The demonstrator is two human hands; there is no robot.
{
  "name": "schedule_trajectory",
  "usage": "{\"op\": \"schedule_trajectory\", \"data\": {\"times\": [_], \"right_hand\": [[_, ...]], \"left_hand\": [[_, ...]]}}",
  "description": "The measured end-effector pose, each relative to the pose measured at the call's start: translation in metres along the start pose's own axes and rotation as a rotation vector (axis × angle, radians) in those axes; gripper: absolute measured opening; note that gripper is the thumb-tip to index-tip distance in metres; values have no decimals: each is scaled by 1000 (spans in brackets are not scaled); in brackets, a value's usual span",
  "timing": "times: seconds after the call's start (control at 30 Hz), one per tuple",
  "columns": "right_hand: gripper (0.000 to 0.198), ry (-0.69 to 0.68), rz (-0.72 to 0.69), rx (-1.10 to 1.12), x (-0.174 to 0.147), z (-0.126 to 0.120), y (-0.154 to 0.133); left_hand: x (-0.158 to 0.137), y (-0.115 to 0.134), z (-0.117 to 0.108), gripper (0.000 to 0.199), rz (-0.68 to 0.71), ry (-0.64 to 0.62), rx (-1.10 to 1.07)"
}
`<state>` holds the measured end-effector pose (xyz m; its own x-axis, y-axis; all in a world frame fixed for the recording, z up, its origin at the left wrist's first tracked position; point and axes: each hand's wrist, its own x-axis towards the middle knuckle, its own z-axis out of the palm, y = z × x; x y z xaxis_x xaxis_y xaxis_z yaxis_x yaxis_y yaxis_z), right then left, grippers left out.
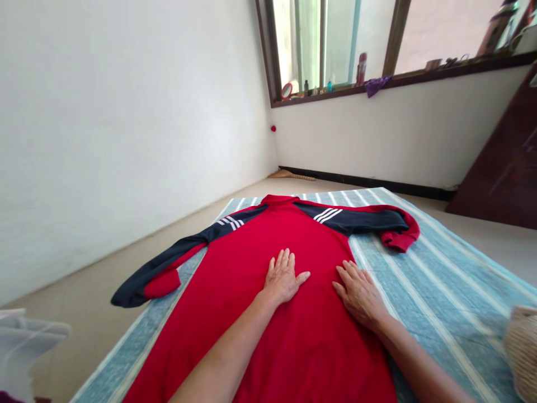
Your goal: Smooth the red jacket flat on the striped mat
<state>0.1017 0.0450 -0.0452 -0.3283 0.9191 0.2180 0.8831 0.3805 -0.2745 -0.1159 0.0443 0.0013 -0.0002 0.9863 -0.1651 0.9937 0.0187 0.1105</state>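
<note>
A red jacket (251, 268) with dark navy sleeves and white shoulder stripes lies spread out, its collar at the far end. Its left sleeve (155, 267) bends outward and hangs past the cloth's edge, while the right sleeve (377, 221) curls with its red cuff turned in. Flat on the middle of the red fabric rests my left hand (283, 277), fingers out and thumb apart. My right hand (361, 294) lies along the jacket's right side edge, palm down with fingers stretched. Neither hand grips anything.
Beneath the jacket is a blue and white striped cloth (444, 291). At the lower right sits a beige knitted item (522, 350); white plastic (29, 347) shows lower left. A broom (289, 174) lies in the corner. Bottles and a purple cloth (376, 85) line the windowsill.
</note>
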Motion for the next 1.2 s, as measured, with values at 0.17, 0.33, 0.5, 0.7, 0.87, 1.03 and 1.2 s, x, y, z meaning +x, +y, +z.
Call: {"op": "schedule_trajectory", "data": {"times": [0.17,0.33,0.5,0.7,0.87,1.03,1.2], "right_hand": [[46,-12,9,-5,0,-2,-2],[48,-29,14,-13,1,-6,-3],[48,-57,14,-22,1,-5,-2],[47,-41,19,-25,1,-4,-3],[48,-59,26,-17,2,-8,-4],[48,-80,26,-24,2,-10,-5],[48,-79,23,-23,3,-9,-5]], "left_hand": [[-4,17,6,84,68,39,-20],[-9,23,15,85,95,1,-28],[-3,21,9,85,66,21,-39],[31,12,-8,86,-42,65,-11],[50,6,-6,88,-111,24,-2],[54,-2,-8,87,-117,38,-6],[49,-28,-19,86,-220,85,10]]}}
